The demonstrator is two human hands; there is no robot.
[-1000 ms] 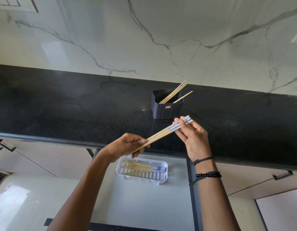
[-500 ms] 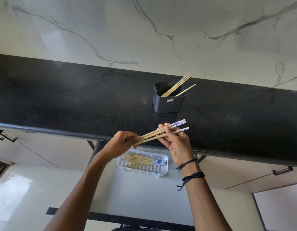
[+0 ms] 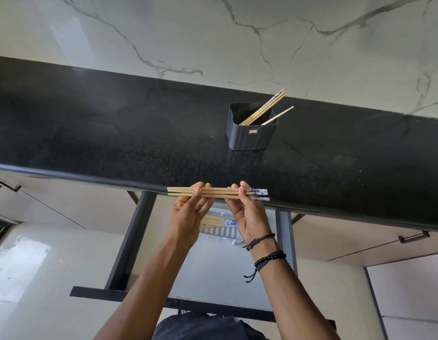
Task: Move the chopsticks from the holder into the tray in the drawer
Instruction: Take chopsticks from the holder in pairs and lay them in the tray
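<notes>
No readable text anywhere. Only a small reddish label (image 3: 253, 131) on the front wall of the holder (image 3: 240, 138), near its top rim, lettering too small and blurred to make out.

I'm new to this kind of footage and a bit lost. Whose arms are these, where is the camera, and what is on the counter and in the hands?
No machine here: a person wears a wide-angle camera on the head, looking forward and down, so you see their own arms. The left hand and right hand together hold a level bundle of chopsticks, patterned blue-and-white ends to the right. On the black counter stands a dark holder with a few chopsticks left inside, leaning right. Below the counter's edge an open drawer holds a white tray, mostly hidden behind the hands, with more chopsticks already in it.
</notes>
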